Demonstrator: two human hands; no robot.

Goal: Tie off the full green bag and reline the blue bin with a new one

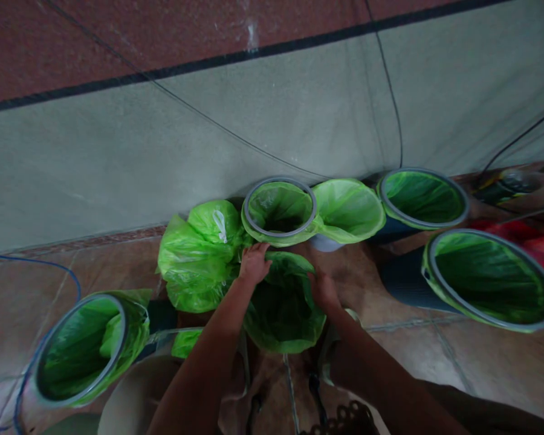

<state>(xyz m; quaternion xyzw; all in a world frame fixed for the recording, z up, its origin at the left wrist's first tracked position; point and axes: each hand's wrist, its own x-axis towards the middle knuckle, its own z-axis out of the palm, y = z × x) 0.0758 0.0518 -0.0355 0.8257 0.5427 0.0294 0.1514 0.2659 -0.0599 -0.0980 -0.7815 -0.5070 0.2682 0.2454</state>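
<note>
Below me, between my feet, a bin is lined with a green bin bag (284, 347) whose mouth is spread wide. At the left of its rim, my left hand (255, 264) is closed on the bag's edge, thumb toward the inside. My right hand (324, 291) grips the opposite edge, its fingers partly hidden by the bag. Just beyond stands a bin with a grey ring (281, 234) over its green liner. Next to it, a bin with a ringless green liner (347, 211) opens upward. Tied green bags (199, 260) lie left of my left hand.
Two ringed dark bins stand at the right, one by the wall (421, 196), one nearer me (489, 281). Another lined bin (81, 350) tilts at the lower left beside a blue cable (72, 275). Red material (532, 238) lies at the far right. Thin cables hang along the wall (199, 163).
</note>
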